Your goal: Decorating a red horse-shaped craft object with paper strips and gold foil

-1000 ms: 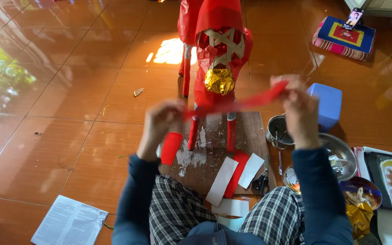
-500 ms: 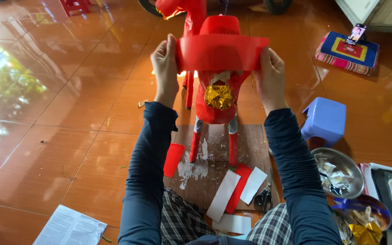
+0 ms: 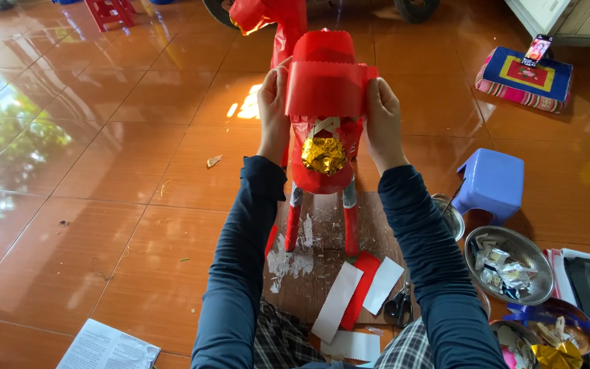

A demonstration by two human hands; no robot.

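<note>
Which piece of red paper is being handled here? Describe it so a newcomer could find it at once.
Start at the red paper animal figure standing on the brown board. Across its back, the left hand and right hand stretch a wide red paper band. Unlike the loose strips on the board, it has scalloped edges and is held taut.

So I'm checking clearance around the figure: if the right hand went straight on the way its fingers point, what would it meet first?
The right hand points up and away, fingers on the red scalloped paper strip; beyond that probably only bare orange floor tiles, though depth is unclear.
</note>
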